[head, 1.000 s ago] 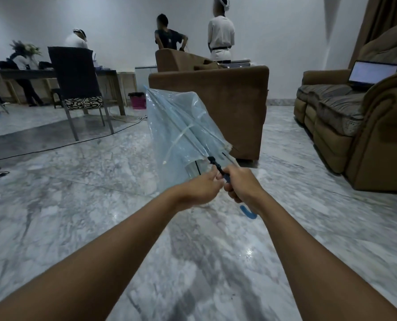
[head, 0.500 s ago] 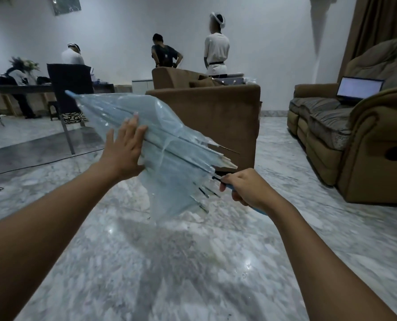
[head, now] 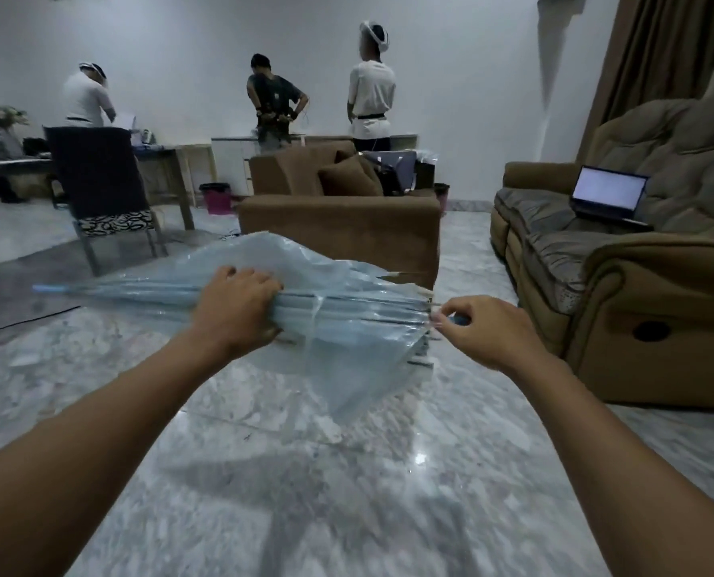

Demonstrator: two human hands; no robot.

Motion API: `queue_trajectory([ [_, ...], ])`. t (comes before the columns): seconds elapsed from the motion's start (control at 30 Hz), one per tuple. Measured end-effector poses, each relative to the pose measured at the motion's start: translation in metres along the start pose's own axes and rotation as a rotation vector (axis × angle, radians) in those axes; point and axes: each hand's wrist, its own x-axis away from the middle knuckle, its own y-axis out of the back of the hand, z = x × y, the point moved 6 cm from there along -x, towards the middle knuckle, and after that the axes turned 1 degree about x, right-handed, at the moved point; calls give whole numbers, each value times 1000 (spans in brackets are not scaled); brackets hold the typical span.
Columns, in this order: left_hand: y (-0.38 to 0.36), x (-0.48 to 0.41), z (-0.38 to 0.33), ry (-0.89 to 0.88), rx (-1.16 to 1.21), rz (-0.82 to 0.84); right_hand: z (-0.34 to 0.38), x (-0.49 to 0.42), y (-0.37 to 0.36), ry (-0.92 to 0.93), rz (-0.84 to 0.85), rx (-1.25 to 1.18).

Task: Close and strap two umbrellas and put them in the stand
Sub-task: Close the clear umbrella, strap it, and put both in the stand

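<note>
In the head view, the collapsed transparent pale-blue plastic umbrella (head: pixel 347 322) was held roughly level in the air above the grey marble floor (head: pixel 305 493), its blue tip pointing left and its rib ends pointing right. The left hand (head: pixel 238 310) was wrapped around the gathered canopy near mid-length, fingers curled over the folds. The right hand (head: pixel 484 326) was at the rib-end side, thumb and fingers pinched narrowly on the blue handle shaft, which was mostly hidden. Loose canopy hung below the ribs. A brown fabric armchair (head: pixel 338 231) stood behind the umbrella, and a brown sofa (head: pixel 621 285) carrying an open laptop (head: pixel 609 195) stood at the right.
</note>
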Motion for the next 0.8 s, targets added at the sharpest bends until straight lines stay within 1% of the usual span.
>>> queue_trajectory([
  [0.07, 41, -22, -5, 9, 51, 25, 2, -12, 60, -19, -136, -5],
  [0.13, 87, -41, -11, 32, 106, 57, 9, -11, 121, -99, -284, -42],
  [0.23, 163, -63, -18, 77, 176, 87, 41, 19, 216, -250, -536, -221],
  [0.27, 186, -67, -21, 93, 196, 92, 59, 34, 239, -279, -572, -318],
  [0.3, 209, -71, -23, 110, 215, 93, 79, 46, 255, -295, -547, -426],
  [0.33, 235, -75, -25, 124, 244, 96, 99, 54, 268, -319, -453, -536],
  [0.37, 260, -78, -28, 134, 275, 96, 120, 61, 275, -353, -324, -634],
  [0.43, 305, -78, -35, 144, 316, 84, 153, 73, 280, -441, -108, -783],
  [0.5, 341, -75, -39, 151, 373, 79, 171, 78, 286, -579, 12, -891],
  [0.53, 356, -73, -42, 148, 413, 83, 177, 79, 290, -644, 39, -954],
  [0.6, 379, -68, -47, 135, 478, 80, 191, 80, 302, -713, 28, -1064],
  [0.8, 425, -54, -69, 24, 709, 43, 210, 90, 333, -750, -283, -1282],
])
